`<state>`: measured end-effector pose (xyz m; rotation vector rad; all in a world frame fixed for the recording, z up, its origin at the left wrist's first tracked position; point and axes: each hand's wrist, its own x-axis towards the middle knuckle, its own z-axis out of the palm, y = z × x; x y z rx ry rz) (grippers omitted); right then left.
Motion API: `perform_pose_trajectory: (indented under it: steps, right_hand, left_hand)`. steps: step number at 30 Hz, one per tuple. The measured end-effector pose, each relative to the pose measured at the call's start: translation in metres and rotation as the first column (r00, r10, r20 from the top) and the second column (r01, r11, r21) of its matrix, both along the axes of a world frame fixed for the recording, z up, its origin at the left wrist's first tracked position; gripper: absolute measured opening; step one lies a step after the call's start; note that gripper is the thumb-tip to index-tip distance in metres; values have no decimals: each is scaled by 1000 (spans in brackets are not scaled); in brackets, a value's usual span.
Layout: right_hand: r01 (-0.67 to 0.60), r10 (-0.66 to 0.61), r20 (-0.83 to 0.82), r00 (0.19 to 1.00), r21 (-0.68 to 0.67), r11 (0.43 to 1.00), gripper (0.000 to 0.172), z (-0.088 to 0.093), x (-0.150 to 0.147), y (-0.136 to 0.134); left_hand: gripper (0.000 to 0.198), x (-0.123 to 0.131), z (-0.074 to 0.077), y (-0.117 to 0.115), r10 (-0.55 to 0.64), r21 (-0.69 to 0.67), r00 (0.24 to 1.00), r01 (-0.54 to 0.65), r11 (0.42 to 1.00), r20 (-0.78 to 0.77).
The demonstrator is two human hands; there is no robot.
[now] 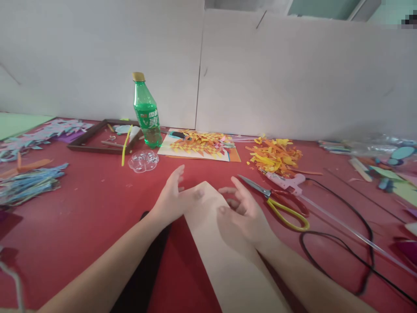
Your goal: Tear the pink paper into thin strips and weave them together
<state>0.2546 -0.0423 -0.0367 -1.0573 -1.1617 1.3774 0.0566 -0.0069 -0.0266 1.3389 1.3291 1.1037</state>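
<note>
1. The sheet [233,265] is plain cream, matte and unmarked on the side that shows.
2. It looks long and fairly stiff, with straight edges; the far end comes to a blunt corner, and the near end runs out of view at the bottom.
3. It sits between the forearms, slanting down to the right over the red table [107,195]; soft shadows fall across it by the right hand.
4. The left hand [176,195] is loose, fingers spread, its thumb over the sheet's far left edge; whether they touch, I cannot tell.
5. The right hand [246,213] is unclenched, fingers lightly bent, thumb over the sheet's right part; contact is unclear.
6. Scissors [270,195] lie just beyond the right hand, beside a pink glue gun [286,182].
</note>
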Motion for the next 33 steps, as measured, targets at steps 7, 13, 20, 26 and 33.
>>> perform_pose_trajectory:
  steps: [7,13,20,26,33]
  right_hand:
    - [75,-68,-163,984,37,996,69,10,4,1]
    - [134,-123,-134,983,79,988,60,10,6,3]
    - [193,-187,-80,979,74,978,54,12,9,4]
    - [191,-180,-90,979,130,973,47,11,9,2]
    - [74,-78,9,997,212,974,45,17,5,-9]
  left_hand:
    - [71,2,9,2,1,-163,940,58,985,341]
    - [71,0,5,1,65,-210,964,-9,978,259]
    - [62,1,11,-2,29,-169,967,15,986,255]
    - [50,0,13,-4,77,-139,997,-74,987,15]
    - [43,1,10,-4,-53,-187,887,155,970,458]
